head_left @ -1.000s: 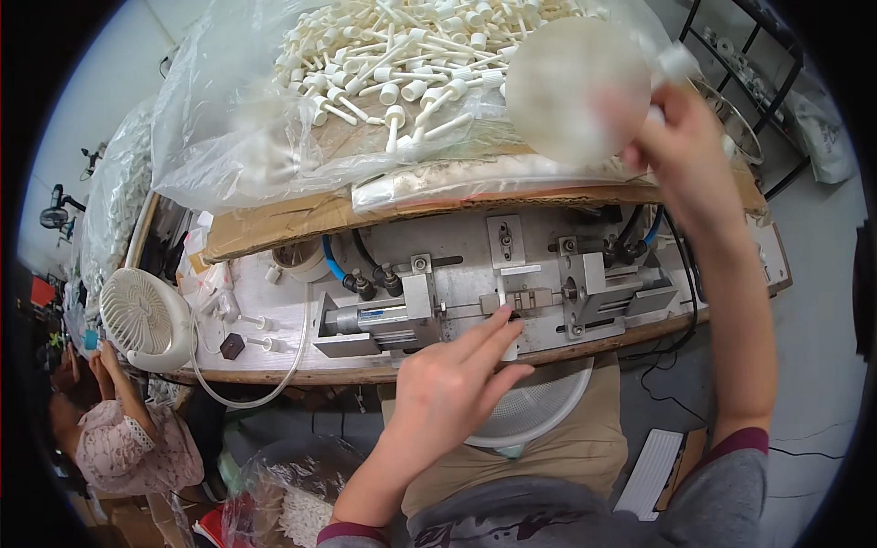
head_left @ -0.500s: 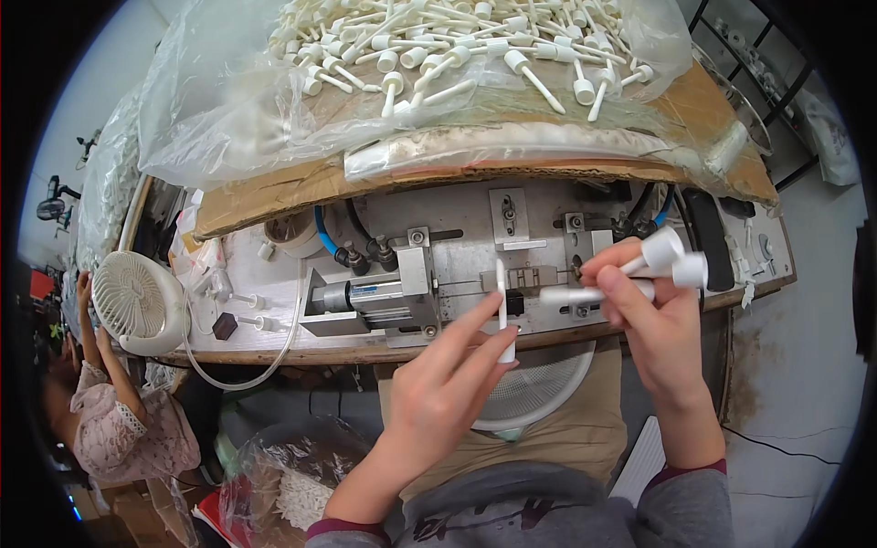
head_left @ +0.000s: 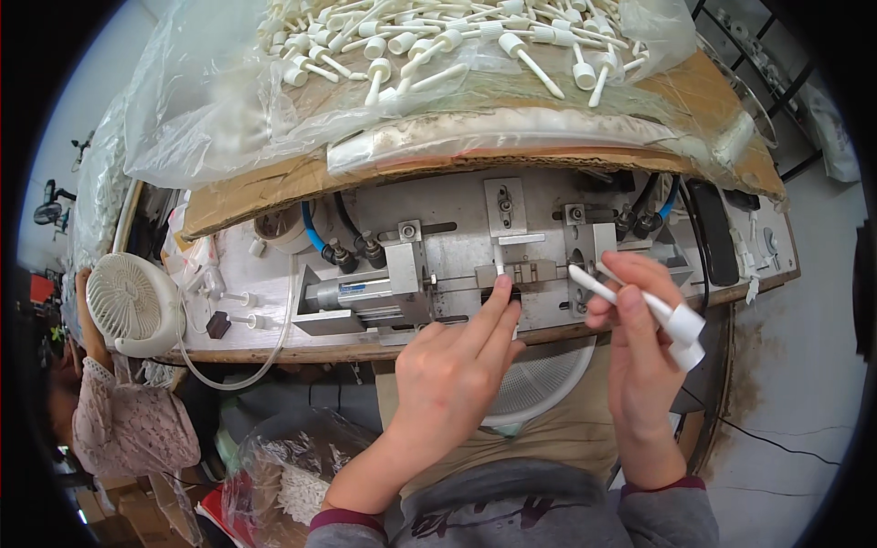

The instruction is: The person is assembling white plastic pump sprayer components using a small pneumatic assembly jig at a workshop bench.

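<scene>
My left hand [head_left: 454, 370] reaches over a metal clamping fixture [head_left: 539, 271] with its fingers closed on a slim white plastic stick [head_left: 500, 259]. The stick's upper end shows past the fingertip, and the hand covers most of the rest. Right of the fixture, my right hand [head_left: 644, 352] grips two white capped applicator sticks [head_left: 664, 315]. Their wide white caps point down and to the right, and one slim tip points toward the fixture. A pneumatic cylinder [head_left: 365, 294] lies left of the fixture.
Capped sticks pile up in a plastic bag [head_left: 228, 119] on a cardboard shelf [head_left: 265, 203]. A white fan [head_left: 134, 304] and hose [head_left: 242, 387] occupy the bench's left. A white mesh basket [head_left: 539, 384] rests at my lap. Another person [head_left: 132, 416] sits at the left.
My left hand has moved up, bringing the stick against the fixture. My right hand has lowered slightly, and its capped sticks have turned so the caps point downward.
</scene>
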`<state>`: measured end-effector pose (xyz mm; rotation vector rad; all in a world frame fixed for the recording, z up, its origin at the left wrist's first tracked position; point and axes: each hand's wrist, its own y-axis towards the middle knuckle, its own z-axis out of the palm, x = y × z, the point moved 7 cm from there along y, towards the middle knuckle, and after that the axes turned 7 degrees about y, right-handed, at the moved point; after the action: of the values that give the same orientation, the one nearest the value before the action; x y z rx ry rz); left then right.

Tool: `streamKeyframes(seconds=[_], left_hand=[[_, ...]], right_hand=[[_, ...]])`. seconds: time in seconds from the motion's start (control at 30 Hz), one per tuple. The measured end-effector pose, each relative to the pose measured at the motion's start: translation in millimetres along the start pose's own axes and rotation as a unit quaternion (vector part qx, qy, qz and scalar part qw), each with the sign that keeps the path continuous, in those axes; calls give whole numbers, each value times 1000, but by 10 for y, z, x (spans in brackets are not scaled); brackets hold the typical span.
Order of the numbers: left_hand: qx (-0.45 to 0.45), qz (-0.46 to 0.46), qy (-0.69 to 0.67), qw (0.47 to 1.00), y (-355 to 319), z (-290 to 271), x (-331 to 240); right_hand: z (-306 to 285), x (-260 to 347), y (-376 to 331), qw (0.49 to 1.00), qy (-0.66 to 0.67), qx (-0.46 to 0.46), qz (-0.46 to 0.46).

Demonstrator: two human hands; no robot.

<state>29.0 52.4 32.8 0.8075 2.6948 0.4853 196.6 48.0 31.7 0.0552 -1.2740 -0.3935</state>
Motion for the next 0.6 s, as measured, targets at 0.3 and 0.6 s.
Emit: streamKeyframes(seconds=[0.3, 0.6], left_hand=[[-185, 56, -186, 963, -44, -271, -185], [-87, 6, -139, 986, -176, -176, -22]], right_hand=[[430, -337, -342, 983, 161, 54, 72], [149, -88, -189, 987, -140, 14, -84]])
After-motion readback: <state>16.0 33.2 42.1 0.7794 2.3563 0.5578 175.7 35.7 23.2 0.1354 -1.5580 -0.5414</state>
